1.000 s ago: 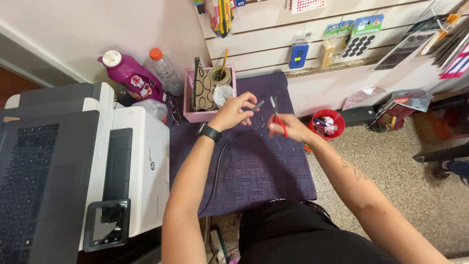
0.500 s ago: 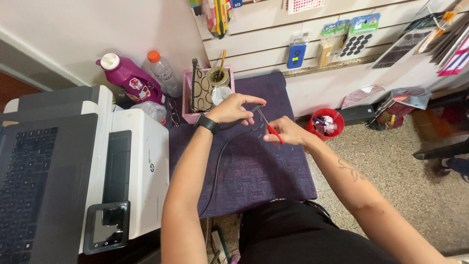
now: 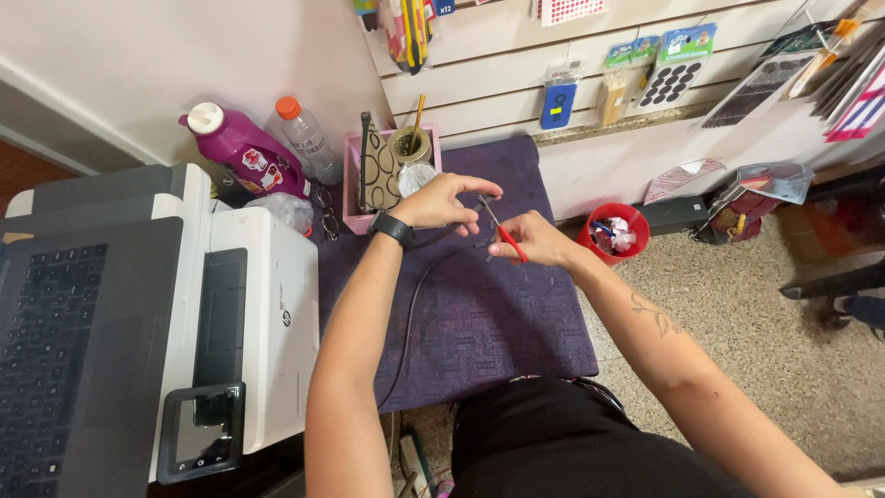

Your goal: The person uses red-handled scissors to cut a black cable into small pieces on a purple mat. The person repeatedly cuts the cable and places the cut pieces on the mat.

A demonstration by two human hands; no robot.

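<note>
Black cable [image 3: 415,295]: end pinched in left hand [image 3: 442,203] grip, just right of the pink basket [image 3: 355,198]; right hand [image 3: 535,242] grasps red-handled cutters [image 3: 502,235] beside it.

Bright, even indoor light, prob. from overhead; shadows soft and short. Mild glare on white printer [image 3: 267,323] top at 9 o'clock and on pale wall at 11. Focus sharp at centre; slight motion blur on fingers [image 3: 479,189]. Wide-angle bend at edges, esp. shelf rails at 1–2 o'clock.
</note>
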